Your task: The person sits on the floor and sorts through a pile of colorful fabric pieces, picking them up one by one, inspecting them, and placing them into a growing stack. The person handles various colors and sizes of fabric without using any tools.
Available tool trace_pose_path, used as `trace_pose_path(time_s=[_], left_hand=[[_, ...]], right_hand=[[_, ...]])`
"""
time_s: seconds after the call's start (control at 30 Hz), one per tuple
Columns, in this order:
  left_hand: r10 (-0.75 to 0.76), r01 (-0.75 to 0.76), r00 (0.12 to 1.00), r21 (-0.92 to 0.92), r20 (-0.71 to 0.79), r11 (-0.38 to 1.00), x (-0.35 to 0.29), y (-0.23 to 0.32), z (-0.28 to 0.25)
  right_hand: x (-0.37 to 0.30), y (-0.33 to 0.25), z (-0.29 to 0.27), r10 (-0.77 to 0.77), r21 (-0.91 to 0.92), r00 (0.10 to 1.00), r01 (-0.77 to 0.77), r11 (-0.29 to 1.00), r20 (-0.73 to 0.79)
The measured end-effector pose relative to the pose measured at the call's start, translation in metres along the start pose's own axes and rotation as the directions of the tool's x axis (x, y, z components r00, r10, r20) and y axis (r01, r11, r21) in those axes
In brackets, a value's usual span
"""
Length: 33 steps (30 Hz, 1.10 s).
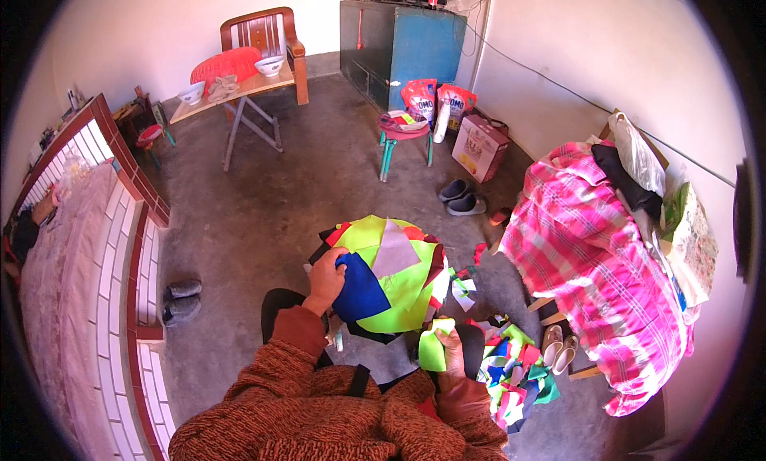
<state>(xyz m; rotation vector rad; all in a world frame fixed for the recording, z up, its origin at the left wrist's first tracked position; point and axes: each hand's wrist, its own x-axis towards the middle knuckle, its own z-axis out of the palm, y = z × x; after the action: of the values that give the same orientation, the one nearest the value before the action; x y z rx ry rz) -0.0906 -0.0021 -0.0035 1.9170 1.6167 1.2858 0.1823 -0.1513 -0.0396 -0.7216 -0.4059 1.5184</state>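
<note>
In front of my knees is a large round patchwork of overlapping cloth pieces (407,289), mostly yellow-green with grey, red and black bits. My left hand (325,279) is closed on the edge of a blue cloth piece (361,292) at the patchwork's left side. Lower and to the right, my right hand (453,356) pinches a small yellow-green cloth piece (433,348), apart from the patchwork. Beside that hand, a heap of coloured cloth scraps (511,369) lies on the floor. What supports the patchwork is hidden under it.
A pink checked cloth (590,261) covers furniture at right, with pale shoes (558,349) beside it. Dark slippers (463,197) and a small stool (403,130) stand farther off. A folding table (231,94) holds bowls. Grey shoes (182,301) sit by the tiled bed platform (120,245).
</note>
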Motion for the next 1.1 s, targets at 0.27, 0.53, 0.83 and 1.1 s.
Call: trace_pose_path(time_s=[0.27,0.53,0.83,1.1], left_hand=[[0.29,-0.246,0.956,0.417,-0.046,0.875,-0.007,0.048,-0.003],[0.124,-0.269,0.944,0.497,0.306,0.825,-0.04,0.034,0.044],[0.15,-0.282,0.946,0.498,0.287,0.82,-0.041,0.039,0.043],[0.181,-0.282,0.951,0.457,0.252,0.844,-0.04,0.035,0.043]], right_hand=[[0.0,0.0,0.0,-0.005,0.008,1.0,0.005,1.0,-0.011],[0.0,0.002,-0.003,0.012,0.021,1.0,-0.012,1.0,-0.015],[0.002,0.002,-0.005,0.005,0.012,1.0,-0.005,1.0,-0.014],[0.004,0.007,-0.012,0.002,-0.122,1.0,-0.006,0.993,-0.029]])
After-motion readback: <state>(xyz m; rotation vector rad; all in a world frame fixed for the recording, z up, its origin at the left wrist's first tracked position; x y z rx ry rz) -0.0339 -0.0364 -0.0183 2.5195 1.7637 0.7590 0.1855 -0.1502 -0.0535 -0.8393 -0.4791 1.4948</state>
